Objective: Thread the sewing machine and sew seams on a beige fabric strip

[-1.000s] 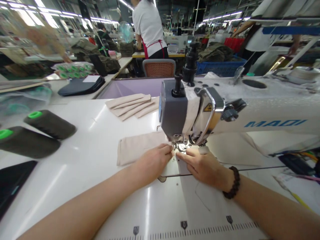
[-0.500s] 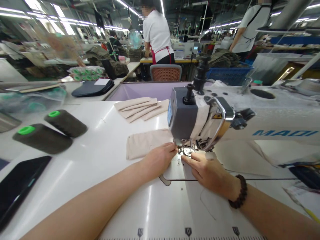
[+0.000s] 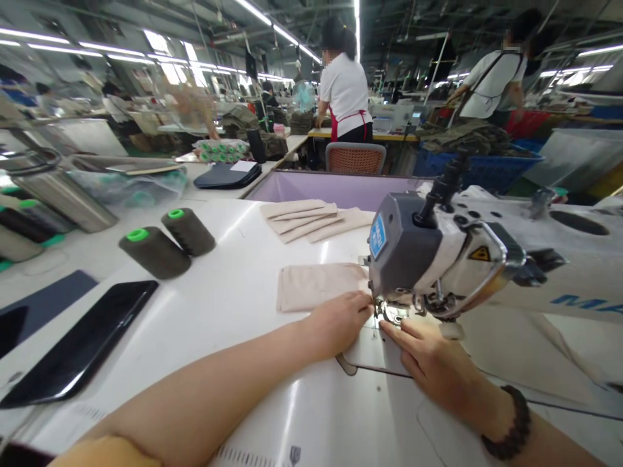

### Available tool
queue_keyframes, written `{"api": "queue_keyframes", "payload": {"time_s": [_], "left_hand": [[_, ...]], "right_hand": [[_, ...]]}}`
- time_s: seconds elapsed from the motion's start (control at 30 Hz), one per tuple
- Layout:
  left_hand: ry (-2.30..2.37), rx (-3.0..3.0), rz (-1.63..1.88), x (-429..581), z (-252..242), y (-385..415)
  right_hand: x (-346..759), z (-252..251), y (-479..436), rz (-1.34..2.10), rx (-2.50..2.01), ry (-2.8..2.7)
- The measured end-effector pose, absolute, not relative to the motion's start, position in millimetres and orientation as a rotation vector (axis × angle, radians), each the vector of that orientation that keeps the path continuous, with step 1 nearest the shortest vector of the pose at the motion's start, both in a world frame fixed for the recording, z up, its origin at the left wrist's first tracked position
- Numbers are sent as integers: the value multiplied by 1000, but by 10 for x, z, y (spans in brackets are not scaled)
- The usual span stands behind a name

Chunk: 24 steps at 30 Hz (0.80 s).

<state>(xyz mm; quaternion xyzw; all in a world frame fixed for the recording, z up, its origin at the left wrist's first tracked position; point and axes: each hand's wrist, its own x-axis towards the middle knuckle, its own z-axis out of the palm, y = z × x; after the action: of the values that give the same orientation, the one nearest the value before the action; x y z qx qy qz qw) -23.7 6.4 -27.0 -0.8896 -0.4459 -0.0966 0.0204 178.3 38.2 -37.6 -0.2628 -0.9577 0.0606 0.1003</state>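
Note:
A folded beige fabric piece (image 3: pixel 316 285) lies on the white table, its right end running in beside the needle area of the sewing machine (image 3: pixel 406 240). My left hand (image 3: pixel 341 325) is closed, fingertips together at the fabric's near right edge, just left of the needle. On the other side of the needle, my right hand (image 3: pixel 433 357) lies with fingers stretched out, the index fingertip close to the lit presser foot (image 3: pixel 389 312). Nothing shows in its grasp. The machine head hides the fabric's end under the needle.
Several beige pieces (image 3: pixel 311 217) lie fanned out behind. Two dark thread cones (image 3: pixel 156 253) and a black phone-like slab (image 3: pixel 87 340) are at left. Beige cloth (image 3: pixel 525 350) lies under the machine arm. Beyond a lilac trough (image 3: pixel 321 188) stand a chair (image 3: pixel 355 159) and a person (image 3: pixel 345 97).
The view has swung left, so the scene sits farther right in the picture. Both hands stay at the needle with little visible change. The person at the right in back has turned and shifted.

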Motion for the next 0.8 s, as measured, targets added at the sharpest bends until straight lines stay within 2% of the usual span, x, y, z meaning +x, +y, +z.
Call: {"api": "queue_keyframes", "payload": {"time_s": [0.2,0.37,0.47,0.6,0.8], "left_hand": [[-1756,-2595,-9,-312,-145,55],[-1993,-2333,-23,-631,-147,251],[-1989,-2349,-24,-744,-41,205],[-1832,-2596,29,-736,200,-51],[-1762,-2832,-25,-678,370,-451]], "right_hand": [[1778,-377,337,46,-707,-2754],[1977,-89,350,-240,-768,-2546],[2194,126,439,-278,-1076,-2608],[2368,216,453,-133,-1516,-2944],[2354,104,344,-116,-1632,-2897]]}}
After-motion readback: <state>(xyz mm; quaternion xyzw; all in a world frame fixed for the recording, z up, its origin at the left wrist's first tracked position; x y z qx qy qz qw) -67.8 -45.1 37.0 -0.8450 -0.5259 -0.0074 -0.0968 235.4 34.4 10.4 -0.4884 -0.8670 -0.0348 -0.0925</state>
